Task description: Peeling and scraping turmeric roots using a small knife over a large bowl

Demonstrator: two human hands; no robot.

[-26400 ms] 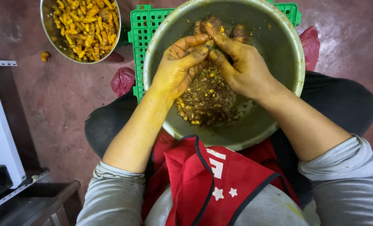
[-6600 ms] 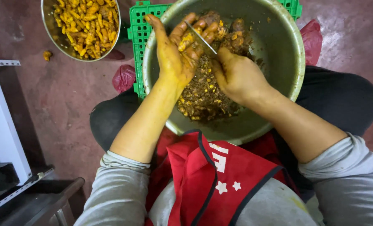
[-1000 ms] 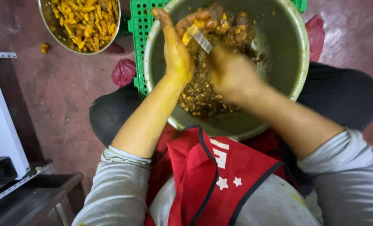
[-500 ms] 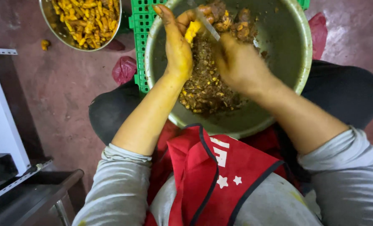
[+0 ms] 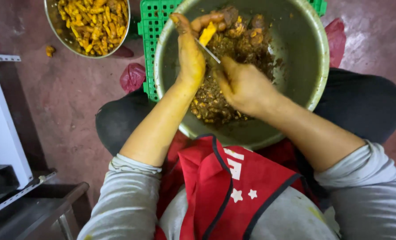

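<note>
Pinching a small, firm, slippery yellow root [image 5: 207, 33] in my left hand [image 5: 190, 55], my right hand [image 5: 244, 84] closes around a thin knife [image 5: 208, 51].

Green crate [image 5: 156, 26], red apron [image 5: 233, 186] with white stars, yellow-orange root pieces [image 5: 96, 20].

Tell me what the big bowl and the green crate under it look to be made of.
Big bowl: likely steel, given its dull grey sheen and thin rolled rim. Green crate: apparently moulded plastic, matte, with a uniform square grid of holes.
</note>
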